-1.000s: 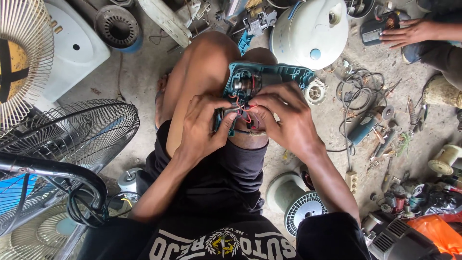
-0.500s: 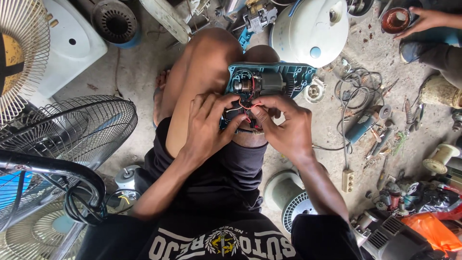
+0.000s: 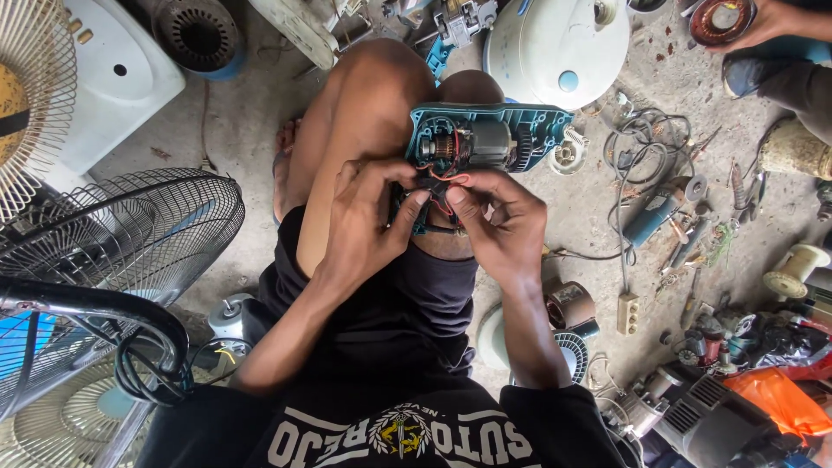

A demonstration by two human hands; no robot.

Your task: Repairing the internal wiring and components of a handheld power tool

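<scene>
An opened teal power drill [image 3: 485,139] lies on my right knee, its motor, gear and red wires exposed. My left hand [image 3: 368,221] grips the drill's handle part from the left, thumb pressed near the wires. Opposite it, my right hand [image 3: 498,217] pinches the red wires and a small black part at the handle. The fingertips of both hands nearly touch over the wiring. My bare left knee [image 3: 364,95] rises beside the drill.
Black fan guards [image 3: 121,234] and a cream fan grille [image 3: 26,95] crowd the left. A white round housing [image 3: 555,43] lies beyond the drill. Cables, an angle grinder [image 3: 654,212], spools and tools litter the concrete floor at right. Another person's hand [image 3: 763,22] holds a copper coil at top right.
My hands have slid down from the motor section to the handle wiring, uncovering the motor. The other person's hand at top right now holds up a copper coil.
</scene>
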